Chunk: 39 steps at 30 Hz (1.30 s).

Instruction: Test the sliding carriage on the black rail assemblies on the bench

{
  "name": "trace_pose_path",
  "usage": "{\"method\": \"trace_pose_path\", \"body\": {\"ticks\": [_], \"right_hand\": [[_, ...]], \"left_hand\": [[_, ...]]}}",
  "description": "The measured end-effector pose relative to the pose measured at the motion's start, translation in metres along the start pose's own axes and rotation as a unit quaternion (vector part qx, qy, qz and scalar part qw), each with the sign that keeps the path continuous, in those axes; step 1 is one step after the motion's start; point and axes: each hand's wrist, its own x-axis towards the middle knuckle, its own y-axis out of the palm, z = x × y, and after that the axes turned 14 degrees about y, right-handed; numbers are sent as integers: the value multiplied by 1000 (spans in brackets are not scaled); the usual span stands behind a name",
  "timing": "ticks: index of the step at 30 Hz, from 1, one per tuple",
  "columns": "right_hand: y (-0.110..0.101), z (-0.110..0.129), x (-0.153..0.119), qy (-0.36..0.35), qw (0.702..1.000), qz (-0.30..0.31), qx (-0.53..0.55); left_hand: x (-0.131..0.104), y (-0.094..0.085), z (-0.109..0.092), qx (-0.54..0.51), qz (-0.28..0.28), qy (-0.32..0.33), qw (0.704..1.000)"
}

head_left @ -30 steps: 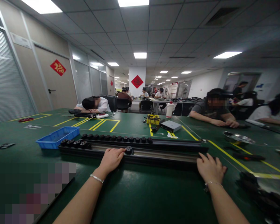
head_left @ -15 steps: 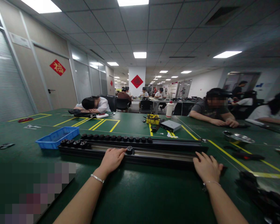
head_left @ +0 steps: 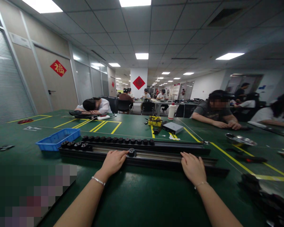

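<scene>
The left hand [head_left: 113, 161] reaches its fingertips to the lone black block [head_left: 132, 152] sitting midway along the near rail [head_left: 161, 161], and the right hand [head_left: 194, 167] lies over that rail farther right; whether either grip is apart or clamped, I cannot tell, the thumbs being hidden. On the green worktop [head_left: 142, 195], the far rail [head_left: 180, 146] with its row of black blocks lies just behind, near the blue tray [head_left: 48, 146] at left
</scene>
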Motion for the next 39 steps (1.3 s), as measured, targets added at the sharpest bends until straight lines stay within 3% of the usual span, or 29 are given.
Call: {"method": "trace_pose_path", "body": {"ticks": [7,10,25,39], "right_hand": [[-2,37,-18,-150,987,43,34],[-3,43,-23,-179,982,51,35],[-4,42,-24,-180,981,56,41],[-2,41,-24,-188,980,54,36]], "left_hand": [[1,0,-5,-28,7,33,999],[1,0,-5,-28,6,36,999],[-1,0,-8,-14,-24,46,999],[0,4,-10,-20,-9,59,998]]}}
